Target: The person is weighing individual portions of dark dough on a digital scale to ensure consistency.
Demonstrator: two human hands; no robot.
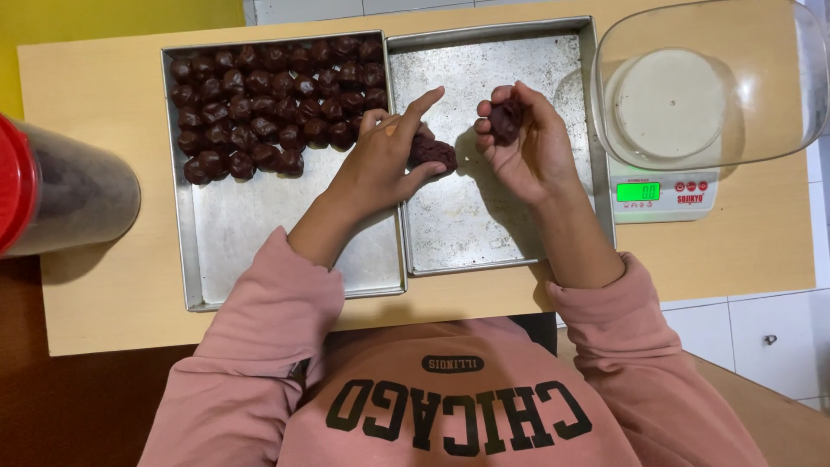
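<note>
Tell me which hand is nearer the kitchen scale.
Right. The right hand, holding a dark dough piece, sits just beside the kitchen scale; the left hand is farther off, across the empty tray.

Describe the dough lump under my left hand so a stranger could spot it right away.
Find the right-hand metal tray, the one bare of balls. Near its left edge, the left hand grips a dark brown lump. It is bigger and less round than the balls next door.
</note>
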